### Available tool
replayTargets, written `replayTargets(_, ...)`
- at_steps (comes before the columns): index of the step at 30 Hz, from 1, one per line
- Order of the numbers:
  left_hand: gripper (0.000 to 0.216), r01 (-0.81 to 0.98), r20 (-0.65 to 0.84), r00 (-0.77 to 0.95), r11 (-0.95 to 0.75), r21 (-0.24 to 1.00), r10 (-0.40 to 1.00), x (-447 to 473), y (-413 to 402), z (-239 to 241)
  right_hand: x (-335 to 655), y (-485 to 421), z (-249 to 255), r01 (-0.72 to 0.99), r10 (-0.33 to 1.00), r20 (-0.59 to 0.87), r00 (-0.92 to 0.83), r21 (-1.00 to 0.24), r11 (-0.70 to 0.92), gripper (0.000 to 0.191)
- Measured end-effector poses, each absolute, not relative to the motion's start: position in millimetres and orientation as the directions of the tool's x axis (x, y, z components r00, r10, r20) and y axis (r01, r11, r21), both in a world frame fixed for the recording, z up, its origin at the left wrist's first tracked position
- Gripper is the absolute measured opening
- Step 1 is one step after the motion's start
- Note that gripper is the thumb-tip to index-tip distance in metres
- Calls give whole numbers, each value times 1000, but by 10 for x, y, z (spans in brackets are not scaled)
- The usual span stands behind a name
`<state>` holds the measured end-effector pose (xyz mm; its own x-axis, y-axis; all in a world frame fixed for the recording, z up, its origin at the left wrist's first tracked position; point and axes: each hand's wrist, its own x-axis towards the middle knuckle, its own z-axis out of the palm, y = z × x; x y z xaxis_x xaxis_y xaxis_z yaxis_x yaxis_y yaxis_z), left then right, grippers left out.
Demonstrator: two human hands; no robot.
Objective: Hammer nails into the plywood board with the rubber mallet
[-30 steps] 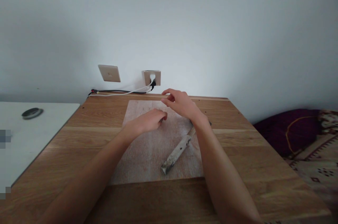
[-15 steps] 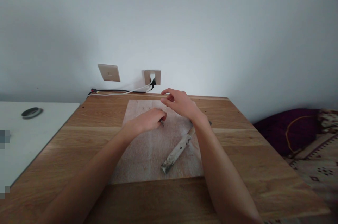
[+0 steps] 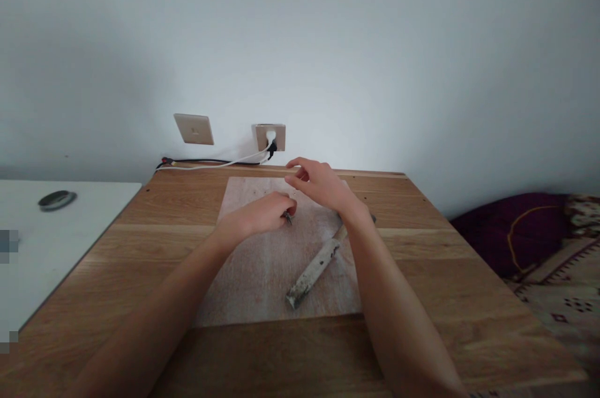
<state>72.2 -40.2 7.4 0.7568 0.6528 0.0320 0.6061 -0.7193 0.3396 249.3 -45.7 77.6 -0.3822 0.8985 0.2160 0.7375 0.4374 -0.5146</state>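
My left hand (image 3: 269,210) is closed around a few small, dark, pointed metal pieces that look like nails (image 3: 287,217); their tips stick out below the fingers. My right hand (image 3: 319,182) hovers over the far edge of a pale wooden board (image 3: 253,273), its fingers curved and thumb apart from the index finger, with nothing visible between them. On the board, under my right wrist, lies a hammer (image 3: 314,273) with a worn, whitish handle. My forearm covers part of its dark head. Tiny marks or nail heads dot the board's far edge.
The board rests on a wooden table (image 3: 164,254) against a white wall. Behind it are a wall socket (image 3: 277,135) with plugs and cables (image 3: 210,164). To the left, a white surface (image 3: 56,248) carries a round dark object (image 3: 56,200). Purple cloth (image 3: 534,232) lies at right.
Almost nothing has moved. The left fingers have shifted slightly, and more of the metal pieces shows beneath them. My right hand stays in place.
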Motion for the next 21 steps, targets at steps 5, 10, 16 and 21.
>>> replayTargets(5,18,603,28,758,-717,349,652,709,-407,88,2486,-464,779,745,900,200,-387,-507,433,30)
replayTargets(10,17,600,25,765,-725,339,644,711,-412,103,2493,-441,742,737,895,219,-390,-508,445,29)
replayTargets(16,21,598,29,765,-727,339,643,701,-413,96,2502,-444,721,718,890,229,-394,-528,453,29)
replayTargets(21,25,623,4,754,-717,313,657,694,-479,209,2524,-438,746,690,891,282,-356,-563,454,27)
